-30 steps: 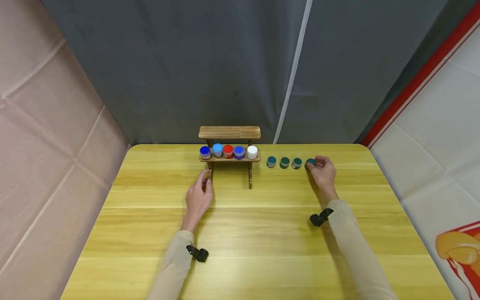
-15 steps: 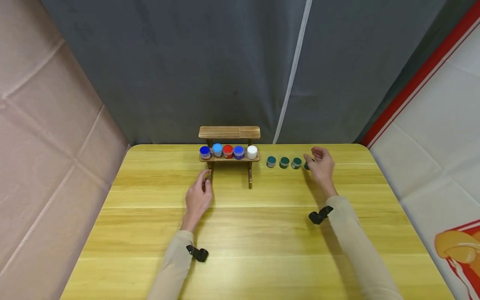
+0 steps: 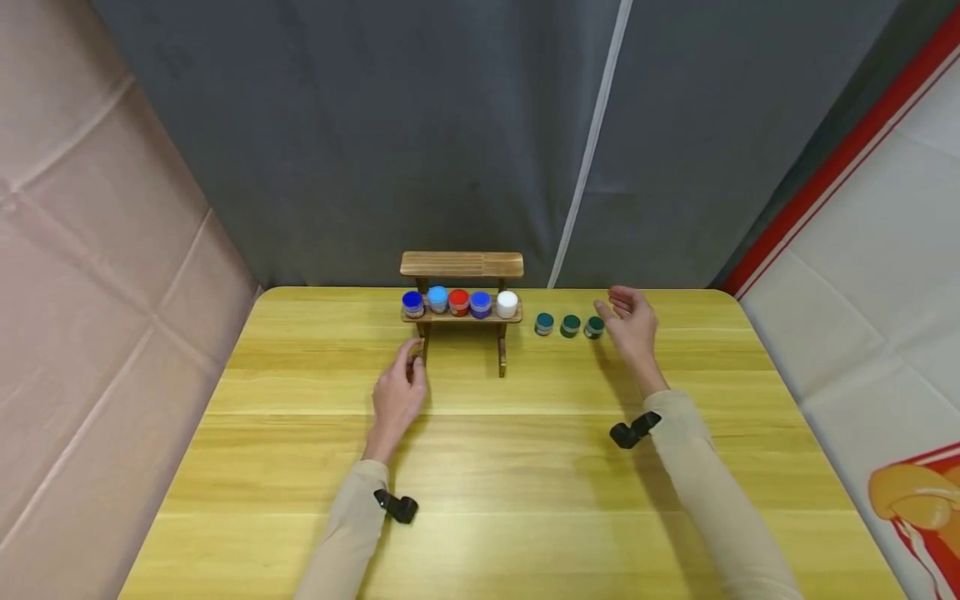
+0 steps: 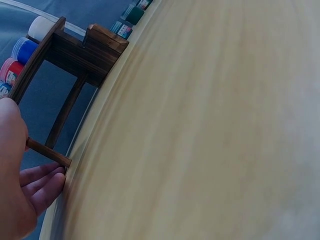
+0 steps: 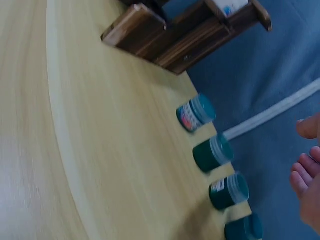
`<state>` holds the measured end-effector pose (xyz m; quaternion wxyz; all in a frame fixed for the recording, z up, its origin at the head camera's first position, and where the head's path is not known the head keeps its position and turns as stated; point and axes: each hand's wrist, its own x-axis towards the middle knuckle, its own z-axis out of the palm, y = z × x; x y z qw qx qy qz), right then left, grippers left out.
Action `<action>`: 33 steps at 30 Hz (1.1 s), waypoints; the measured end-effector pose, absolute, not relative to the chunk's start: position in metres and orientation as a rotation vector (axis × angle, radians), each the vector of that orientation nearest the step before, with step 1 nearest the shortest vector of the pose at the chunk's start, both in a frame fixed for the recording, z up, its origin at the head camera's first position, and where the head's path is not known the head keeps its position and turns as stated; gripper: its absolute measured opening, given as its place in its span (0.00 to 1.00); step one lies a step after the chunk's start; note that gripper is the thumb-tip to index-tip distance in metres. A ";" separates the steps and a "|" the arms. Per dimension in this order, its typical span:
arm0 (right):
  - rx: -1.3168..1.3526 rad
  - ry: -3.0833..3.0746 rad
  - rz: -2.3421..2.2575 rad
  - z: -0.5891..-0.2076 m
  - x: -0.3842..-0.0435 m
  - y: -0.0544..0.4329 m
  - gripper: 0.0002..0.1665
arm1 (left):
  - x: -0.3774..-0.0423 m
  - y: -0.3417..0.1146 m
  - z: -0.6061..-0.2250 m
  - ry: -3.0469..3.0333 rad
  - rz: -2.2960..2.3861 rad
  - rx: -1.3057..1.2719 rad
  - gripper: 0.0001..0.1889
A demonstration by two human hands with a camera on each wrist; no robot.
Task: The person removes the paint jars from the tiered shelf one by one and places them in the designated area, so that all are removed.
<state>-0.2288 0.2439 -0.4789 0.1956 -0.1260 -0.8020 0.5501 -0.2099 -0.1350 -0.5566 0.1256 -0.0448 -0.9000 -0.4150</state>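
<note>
Gripping the rack (image 3: pixel 462 264) by one leg (image 3: pixel 425 335) with my left hand (image 3: pixel 397 400), I hover my right hand (image 3: pixel 632 333), loosely spread, near green jars (image 3: pixel 570 326); rack and jars line the tabletop's (image 3: pixel 480 500) far edge.

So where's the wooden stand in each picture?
Head: the wooden stand is near the middle.
Left wrist: it's at the upper left, slanted.
Right wrist: it's along the top, partly cut off.
Shared landmark: the teal-lidded jar on the table nearest the stand shows in all three.
</note>
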 end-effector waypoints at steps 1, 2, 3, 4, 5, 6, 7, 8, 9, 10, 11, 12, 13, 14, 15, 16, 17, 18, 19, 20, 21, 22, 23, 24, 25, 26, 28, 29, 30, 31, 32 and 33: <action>-0.346 -2.254 1.546 -0.478 -0.229 0.242 0.27 | -0.210 -0.135 -0.556 -2.624 -1.208 -0.129 0.22; -0.339 -2.259 1.552 -0.476 -0.229 0.239 0.28 | -0.210 -0.135 -0.556 -2.627 -1.206 -0.128 0.22; -0.334 -2.267 1.554 -0.474 -0.230 0.237 0.28 | -0.210 -0.135 -0.556 -2.630 -1.206 -0.126 0.22; -0.323 -2.268 1.564 -0.473 -0.230 0.234 0.28 | -0.210 -0.135 -0.556 -2.631 -1.207 -0.126 0.22; -0.313 -2.272 1.567 -0.471 -0.230 0.231 0.28 | -0.210 -0.135 -0.557 -2.631 -1.208 -0.124 0.22; -0.302 -2.274 1.571 -0.469 -0.230 0.228 0.28 | -0.210 -0.135 -0.556 -2.630 -1.212 -0.124 0.22; -0.286 -2.270 1.581 -0.467 -0.230 0.225 0.28 | -0.209 -0.135 -0.556 -2.630 -1.213 -0.122 0.22; -0.268 -2.262 1.592 -0.465 -0.230 0.222 0.27 | -0.209 -0.135 -0.556 -2.629 -1.213 -0.122 0.22; -0.251 -2.258 1.598 -0.463 -0.230 0.219 0.27 | -0.209 -0.136 -0.556 -2.627 -1.213 -0.123 0.22; -0.232 -2.253 1.607 -0.462 -0.230 0.216 0.27 | -0.210 -0.136 -0.556 -2.626 -1.210 -0.123 0.22; -0.220 -2.254 1.610 -0.460 -0.230 0.212 0.27 | -0.210 -0.136 -0.556 -2.626 -1.205 -0.122 0.22; -0.207 -2.252 1.617 -0.459 -0.230 0.209 0.27 | -0.210 -0.136 -0.556 -2.625 -1.202 -0.123 0.22; -0.195 -2.253 1.620 -0.457 -0.230 0.206 0.27 | -0.210 -0.136 -0.556 -2.626 -1.197 -0.122 0.22; -0.186 -2.254 1.624 -0.456 -0.230 0.203 0.27 | -0.210 -0.136 -0.556 -2.625 -1.193 -0.122 0.22; -0.176 -2.256 1.631 -0.454 -0.229 0.199 0.27 | -0.210 -0.136 -0.556 -2.622 -1.194 -0.126 0.22; -0.163 -2.254 1.641 -0.452 -0.229 0.196 0.27 | -0.210 -0.136 -0.556 -2.622 -1.189 -0.127 0.22; -0.151 -2.256 1.648 -0.450 -0.228 0.192 0.27 | -0.211 -0.136 -0.556 -2.620 -1.187 -0.129 0.22; -0.134 -2.255 1.659 -0.448 -0.227 0.188 0.27 | -0.211 -0.136 -0.556 -2.619 -1.184 -0.133 0.22; -0.116 -2.255 1.670 -0.445 -0.226 0.183 0.27 | -0.211 -0.136 -0.556 -2.618 -1.179 -0.135 0.22; -0.096 -2.254 1.685 -0.441 -0.224 0.179 0.27 | -0.211 -0.136 -0.556 -2.614 -1.177 -0.138 0.22; -0.076 -2.256 1.695 -0.436 -0.222 0.174 0.27 | -0.211 -0.135 -0.555 -2.612 -1.177 -0.142 0.22; -0.057 -2.258 1.704 -0.432 -0.219 0.169 0.27 | -0.211 -0.135 -0.555 -2.613 -1.175 -0.140 0.22; -0.042 -2.263 1.711 -0.429 -0.218 0.166 0.28 | -0.211 -0.135 -0.555 -2.612 -1.179 -0.139 0.22; -0.027 -2.268 1.718 -0.428 -0.218 0.163 0.28 | -0.211 -0.135 -0.555 -2.613 -1.180 -0.139 0.22; -0.013 -2.270 1.726 -0.427 -0.218 0.160 0.28 | -0.210 -0.135 -0.554 -2.615 -1.185 -0.137 0.22; -0.005 -2.275 1.732 -0.427 -0.218 0.158 0.28 | -0.210 -0.135 -0.554 -2.618 -1.190 -0.135 0.22; 0.014 -2.287 1.736 -0.432 -0.221 0.156 0.28 | -0.211 -0.135 -0.554 -2.626 -1.193 -0.129 0.22; 0.022 -2.294 1.740 -0.435 -0.223 0.155 0.28 | -0.211 -0.135 -0.554 -2.628 -1.196 -0.128 0.22; 0.033 -2.305 1.737 -0.436 -0.224 0.154 0.28 | -0.211 -0.135 -0.554 -2.631 -1.195 -0.125 0.22; 0.045 -2.314 1.734 -0.438 -0.225 0.152 0.28 | -0.211 -0.135 -0.554 -2.634 -1.192 -0.121 0.22; 0.059 -2.328 1.729 -0.438 -0.226 0.150 0.28 | -0.211 -0.135 -0.554 -2.636 -1.191 -0.118 0.22; 0.071 -2.341 1.722 -0.439 -0.226 0.148 0.28 | -0.211 -0.135 -0.554 -2.636 -1.190 -0.115 0.22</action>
